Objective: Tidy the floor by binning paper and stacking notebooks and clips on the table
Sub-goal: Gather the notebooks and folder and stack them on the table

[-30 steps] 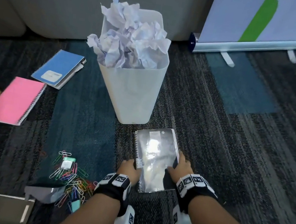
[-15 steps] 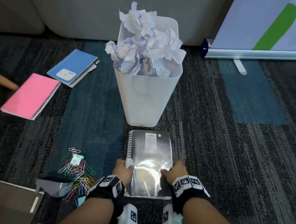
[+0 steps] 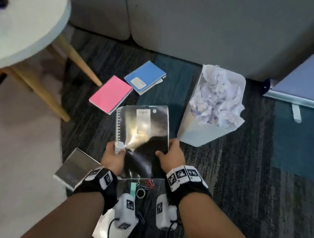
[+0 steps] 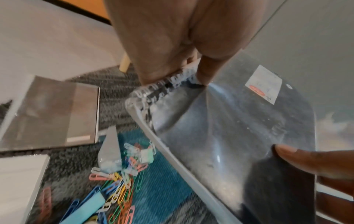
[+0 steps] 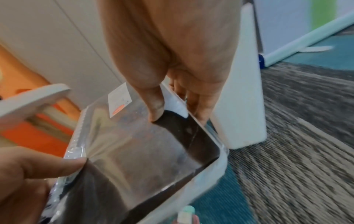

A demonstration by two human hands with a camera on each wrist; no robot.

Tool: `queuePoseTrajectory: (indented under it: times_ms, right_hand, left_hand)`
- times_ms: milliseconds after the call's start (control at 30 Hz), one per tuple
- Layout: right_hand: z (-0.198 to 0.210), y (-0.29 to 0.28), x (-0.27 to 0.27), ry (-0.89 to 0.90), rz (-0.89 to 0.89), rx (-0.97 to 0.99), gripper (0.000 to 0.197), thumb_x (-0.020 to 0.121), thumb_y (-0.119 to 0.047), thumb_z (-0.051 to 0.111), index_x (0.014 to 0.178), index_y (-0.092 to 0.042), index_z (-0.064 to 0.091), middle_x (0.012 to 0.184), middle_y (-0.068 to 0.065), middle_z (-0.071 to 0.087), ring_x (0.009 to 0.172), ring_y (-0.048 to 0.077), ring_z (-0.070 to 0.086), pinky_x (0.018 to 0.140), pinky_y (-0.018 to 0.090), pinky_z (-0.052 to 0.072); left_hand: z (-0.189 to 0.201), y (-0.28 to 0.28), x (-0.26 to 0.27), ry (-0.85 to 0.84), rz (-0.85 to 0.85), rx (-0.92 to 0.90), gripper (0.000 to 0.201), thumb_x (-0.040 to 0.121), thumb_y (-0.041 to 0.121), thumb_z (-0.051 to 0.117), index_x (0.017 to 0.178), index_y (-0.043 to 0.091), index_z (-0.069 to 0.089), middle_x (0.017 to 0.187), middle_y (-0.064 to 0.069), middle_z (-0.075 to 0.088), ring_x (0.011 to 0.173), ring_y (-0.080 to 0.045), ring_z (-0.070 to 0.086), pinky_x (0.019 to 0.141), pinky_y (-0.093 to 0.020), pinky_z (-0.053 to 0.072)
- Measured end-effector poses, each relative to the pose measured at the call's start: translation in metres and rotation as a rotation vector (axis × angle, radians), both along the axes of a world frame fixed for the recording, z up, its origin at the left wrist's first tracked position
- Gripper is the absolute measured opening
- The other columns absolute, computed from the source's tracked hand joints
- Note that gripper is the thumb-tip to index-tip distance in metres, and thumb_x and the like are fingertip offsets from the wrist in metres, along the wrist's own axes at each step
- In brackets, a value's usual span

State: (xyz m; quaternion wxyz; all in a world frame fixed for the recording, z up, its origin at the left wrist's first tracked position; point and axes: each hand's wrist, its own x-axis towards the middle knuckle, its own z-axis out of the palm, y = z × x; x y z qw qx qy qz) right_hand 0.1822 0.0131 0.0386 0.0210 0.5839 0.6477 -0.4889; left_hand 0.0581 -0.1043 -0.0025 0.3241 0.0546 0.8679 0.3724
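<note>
Both hands hold one black spiral notebook (image 3: 142, 135) clear of the carpet. The left hand (image 3: 112, 157) pinches its near left corner at the white plastic coil, thumb on the cover, fingers underneath. The right hand (image 3: 172, 158) grips the near right edge the same way, thumb pressed flat on top. The notebook is sealed in glossy clear wrap that catches the light, with a white sticker near its far edge; its cover is black, its corners rounded. It sits between the two grips, far end pointing away from the person and tilted.

Below it on the carpet lies a heap of coloured paper clips (image 4: 118, 180), with a grey-covered book (image 3: 78, 166) just to the left. Farther off lie a pink spiral notebook (image 3: 111, 94) and a blue notebook (image 3: 145, 77), close together. To the right stands a white bin (image 3: 202, 134) heaped with crumpled paper (image 3: 217, 99). A round white surface (image 3: 24, 17) on wooden legs is at the far left.
</note>
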Motion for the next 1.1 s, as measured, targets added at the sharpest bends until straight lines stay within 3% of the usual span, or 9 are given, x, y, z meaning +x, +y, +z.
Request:
queuePoseTrajectory:
  times_ms: [267,367,433,533,667,800,900,1000,1100]
  right_hand:
    - [0.187,-0.004,-0.082,0.112,0.23,0.055,0.031,0.088,-0.012,0.061,0.114,-0.012,0.044,0.109,0.009,0.065,0.098,0.026,0.061,0.074,0.023,0.036]
    - [0.241,-0.015,-0.119,0.122,0.315,0.054,0.033,0.089,-0.007,0.055,0.119,-0.016,0.047,0.111,0.007,0.065,0.089,0.021,0.056,0.076,0.023,0.038]
    - [0.262,-0.025,-0.146,0.127,0.371,0.06,0.036,0.089,-0.005,0.053,0.123,-0.017,0.049,0.115,0.007,0.065,0.098,0.024,0.06,0.081,0.025,0.043]
    - [0.279,-0.041,-0.191,0.1,0.425,0.052,0.032,0.092,-0.011,0.052,0.124,-0.014,0.052,0.119,0.009,0.065,0.111,0.027,0.059,0.089,0.028,0.044]
    - [0.28,-0.055,-0.252,0.091,0.368,0.016,0.025,0.091,-0.011,0.05,0.115,-0.013,0.054,0.112,0.011,0.066,0.105,0.03,0.06,0.09,0.033,0.046]
    - [0.274,-0.052,-0.295,0.059,0.292,-0.006,0.02,0.092,-0.008,0.05,0.11,-0.015,0.052,0.104,0.008,0.061,0.096,0.023,0.056,0.078,0.022,0.035]
    - [0.268,-0.039,-0.317,0.066,0.218,-0.001,0.024,0.091,-0.009,0.051,0.112,-0.02,0.052,0.108,0.009,0.063,0.1,0.026,0.058,0.083,0.029,0.041]
    - [0.265,-0.023,-0.333,0.063,0.136,0.026,0.019,0.091,-0.009,0.051,0.1,-0.026,0.049,0.102,0.01,0.063,0.094,0.029,0.06,0.086,0.036,0.046]
    - [0.258,-0.004,-0.349,0.055,0.073,0.067,0.016,0.092,-0.006,0.05,0.099,-0.021,0.049,0.083,0.009,0.059,0.078,0.025,0.055,0.074,0.029,0.042]
  left_hand:
    - [0.185,-0.028,-0.066,0.048,0.176,0.118,0.016,0.093,0.014,0.053,0.109,0.015,0.051,0.096,-0.006,0.057,0.096,-0.026,0.055,0.08,-0.026,0.034]
    - [0.229,-0.047,-0.095,0.019,0.272,0.138,0.01,0.093,0.016,0.053,0.103,0.016,0.05,0.097,-0.01,0.059,0.097,-0.03,0.058,0.08,-0.028,0.036]
    - [0.249,-0.061,-0.115,0.006,0.359,0.179,0.014,0.093,0.014,0.053,0.107,0.01,0.053,0.099,-0.014,0.061,0.098,-0.032,0.059,0.083,-0.032,0.04]
    - [0.266,-0.081,-0.145,-0.006,0.417,0.22,0.008,0.093,0.011,0.054,0.101,0.009,0.051,0.095,-0.014,0.06,0.094,-0.03,0.058,0.079,-0.029,0.038]
    - [0.276,-0.093,-0.202,-0.009,0.407,0.284,0.011,0.093,0.01,0.054,0.103,0.007,0.052,0.093,-0.012,0.061,0.084,-0.024,0.054,0.077,-0.027,0.036]
    - [0.269,-0.093,-0.253,-0.07,0.276,0.235,0.018,0.094,0.023,0.055,0.111,0.017,0.055,0.102,-0.002,0.06,0.096,-0.019,0.055,0.085,-0.024,0.035]
    - [0.255,-0.088,-0.282,-0.043,0.069,0.271,0.021,0.095,0.03,0.051,0.112,0.019,0.056,0.113,-0.003,0.063,0.107,-0.019,0.058,0.091,-0.026,0.04]
    - [0.243,-0.082,-0.293,-0.094,-0.033,0.283,0.041,0.096,0.032,0.049,0.135,0.023,0.046,0.133,0.009,0.053,0.123,-0.01,0.048,0.106,-0.027,0.035]
    - [0.221,-0.075,-0.295,-0.178,-0.054,0.283,0.047,0.095,0.03,0.051,0.141,0.02,0.041,0.135,0.005,0.052,0.122,-0.009,0.051,0.1,-0.02,0.034]
